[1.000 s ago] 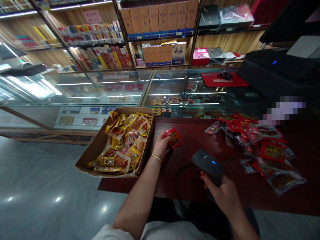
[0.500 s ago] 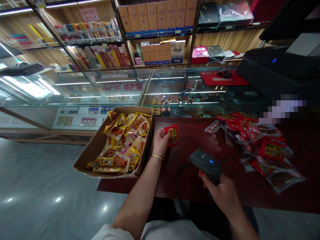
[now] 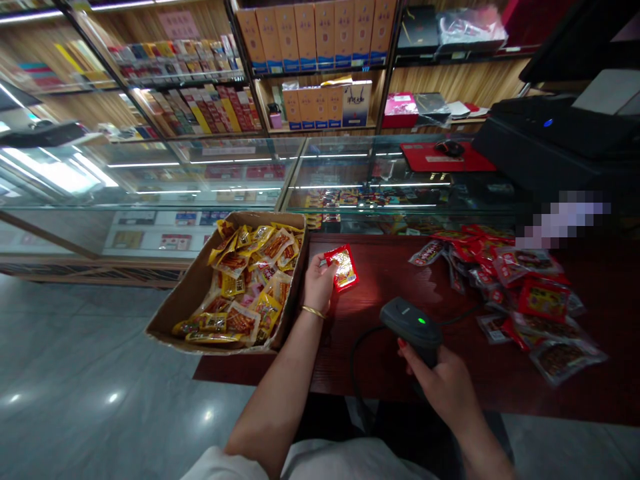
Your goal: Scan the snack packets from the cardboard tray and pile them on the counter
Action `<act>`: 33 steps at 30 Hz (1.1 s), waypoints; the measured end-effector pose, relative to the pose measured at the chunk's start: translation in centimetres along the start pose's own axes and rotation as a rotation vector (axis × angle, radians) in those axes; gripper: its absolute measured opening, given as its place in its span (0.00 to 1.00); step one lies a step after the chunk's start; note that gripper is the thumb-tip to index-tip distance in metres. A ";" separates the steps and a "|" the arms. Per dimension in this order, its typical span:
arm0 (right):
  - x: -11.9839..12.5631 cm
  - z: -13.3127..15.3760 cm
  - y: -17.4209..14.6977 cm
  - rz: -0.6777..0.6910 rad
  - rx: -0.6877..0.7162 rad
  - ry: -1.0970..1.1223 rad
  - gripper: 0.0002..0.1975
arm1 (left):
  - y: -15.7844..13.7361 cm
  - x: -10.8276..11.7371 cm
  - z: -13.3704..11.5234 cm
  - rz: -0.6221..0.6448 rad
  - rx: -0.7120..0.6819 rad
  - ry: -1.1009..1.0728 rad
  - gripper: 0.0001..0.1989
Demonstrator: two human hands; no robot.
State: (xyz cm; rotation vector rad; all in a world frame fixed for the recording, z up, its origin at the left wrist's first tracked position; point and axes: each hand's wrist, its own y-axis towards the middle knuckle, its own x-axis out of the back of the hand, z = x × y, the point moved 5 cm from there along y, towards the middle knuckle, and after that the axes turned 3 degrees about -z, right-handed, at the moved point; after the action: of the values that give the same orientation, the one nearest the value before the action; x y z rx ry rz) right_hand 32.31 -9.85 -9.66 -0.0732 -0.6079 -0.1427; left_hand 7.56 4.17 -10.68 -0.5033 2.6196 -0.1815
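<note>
My left hand (image 3: 319, 281) pinches a small red snack packet (image 3: 345, 268) by its left side, above the dark red wooden table. Bright light falls on the packet's face. In my right hand (image 3: 447, 383) is a dark grey barcode scanner (image 3: 411, 327), its head pointed toward the packet and a green light lit on top. A cable runs from it across the table. Left of my left hand stands an open cardboard box (image 3: 170, 313) holding many yellow snack packets (image 3: 243, 320). To the right of the scanner lies a loose pile of red and clear snack packets (image 3: 545, 300).
Behind the table (image 3: 380, 360) runs a glass display counter (image 3: 240, 177). On it are a red mouse pad (image 3: 425, 160) with a mouse (image 3: 449, 147) and a black printer-like machine (image 3: 560, 140). Shelves of boxed goods (image 3: 320, 33) line the wall. Grey tiled floor (image 3: 90, 380) lies at left.
The scanner's light has turned from blue to green, and its beam now brightens the packet. My left hand has shifted slightly left and tilted the packet. My right hand has hardly moved.
</note>
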 end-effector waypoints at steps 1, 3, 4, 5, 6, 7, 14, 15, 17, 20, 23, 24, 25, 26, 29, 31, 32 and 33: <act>0.0 0.1 0.0 -0.006 -0.001 -0.003 0.21 | -0.1 0.0 -0.1 0.006 0.005 -0.011 0.24; 0.0 0.1 0.1 -0.006 -0.001 0.001 0.21 | -0.2 -0.1 -0.2 0.017 0.012 -0.027 0.25; 0.0 0.0 0.1 0.002 -0.003 0.005 0.21 | -0.2 -0.1 -0.2 0.020 0.015 -0.029 0.25; 0.0 0.0 0.1 0.007 -0.006 0.008 0.21 | -0.3 -0.1 -0.3 0.020 0.015 -0.031 0.25; -0.1 -0.1 0.2 0.011 -0.010 0.013 0.22 | -0.3 -0.1 -0.3 0.019 0.015 -0.035 0.25; -0.1 -0.2 0.2 0.012 -0.012 0.018 0.22 | -0.3 -0.2 -0.4 0.021 0.016 -0.041 0.24; 0.5 0.3 -0.3 -0.013 -0.043 0.128 0.21 | 0.2 0.2 0.1 -0.056 0.060 0.040 0.17; 0.8 0.3 -0.4 -0.025 -0.054 0.153 0.21 | 0.3 0.3 0.2 -0.080 0.067 0.054 0.16; 1.3 0.1 -0.5 -0.046 -0.069 0.186 0.20 | 0.4 0.2 0.4 -0.104 0.095 0.066 0.14; 2.2 -0.6 -0.8 -0.075 -0.076 0.200 0.18 | -0.1 -1.5 1.0 -0.076 0.160 0.048 0.14; 3.3 -1.3 -1.0 -0.111 -0.084 0.201 0.19 | -1.0 -5.5 1.8 0.042 0.286 -0.021 0.16; 3.6 -1.5 -1.0 -0.118 -0.090 0.202 0.20 | -1.3 -7.4 2.0 0.097 0.327 -0.047 0.16; 4.0 -1.7 -1.1 -0.124 -0.097 0.203 0.20 | -1.4 -9.5 2.1 0.151 0.357 -0.068 0.15; 4.3 -1.8 -1.1 -0.129 -0.106 0.203 0.21 | -1.5 -11.8 2.1 0.197 0.375 -0.081 0.15; 5.1 -2.2 -1.4 -0.152 -0.136 0.200 0.19 | -1.2 -19.0 2.0 0.320 0.420 -0.095 0.11; 5.3 -2.3 -1.6 -0.165 -0.150 0.202 0.17 | -1.1 -23.2 1.9 0.417 0.443 -0.061 0.09; 5.4 -2.3 -1.6 -0.174 -0.153 0.203 0.16 | -1.1 -24.7 1.9 0.455 0.449 -0.035 0.09; 5.5 -2.2 -1.7 -0.184 -0.157 0.202 0.16 | -1.2 -25.7 1.9 0.481 0.442 -0.014 0.10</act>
State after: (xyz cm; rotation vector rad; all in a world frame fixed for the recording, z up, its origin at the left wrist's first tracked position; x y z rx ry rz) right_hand 37.73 -12.34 -8.29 -0.1525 -0.4004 -0.3715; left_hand 30.08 12.77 -1.37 0.2715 2.4916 -0.5712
